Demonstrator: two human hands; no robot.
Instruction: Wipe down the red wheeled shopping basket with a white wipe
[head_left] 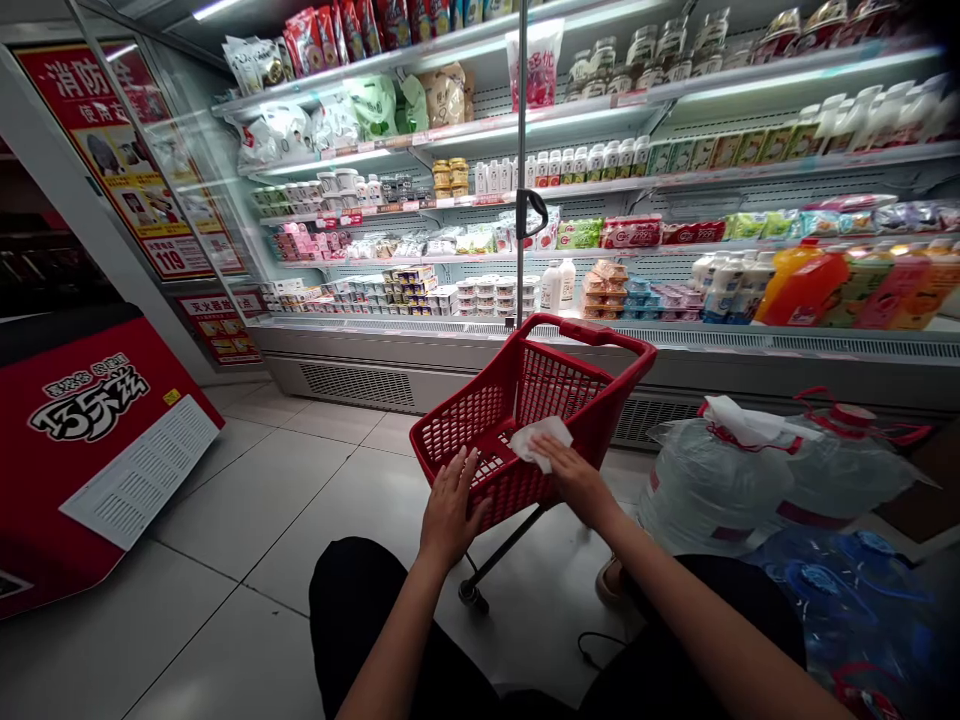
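A small red shopping cart [547,372] with a lattice plastic basket stands right in front of my knees. My left hand [452,508] lies against the near-left side of the basket, fingers stretched out and nothing in them. My right hand [574,478] holds a white wipe [541,440] against the near rim of the basket. Part of the wipe is covered by my fingers. The cart's handle [585,330] is at its far side, toward the shelves.
A glass-fronted refrigerated display with a door handle [532,214] runs behind the cart. Large water bottles [712,480] stand on the right, with blue-capped ones [825,590] nearer. A red chest freezer [97,440] is on the left. Pale floor tiles [300,480] lie between.
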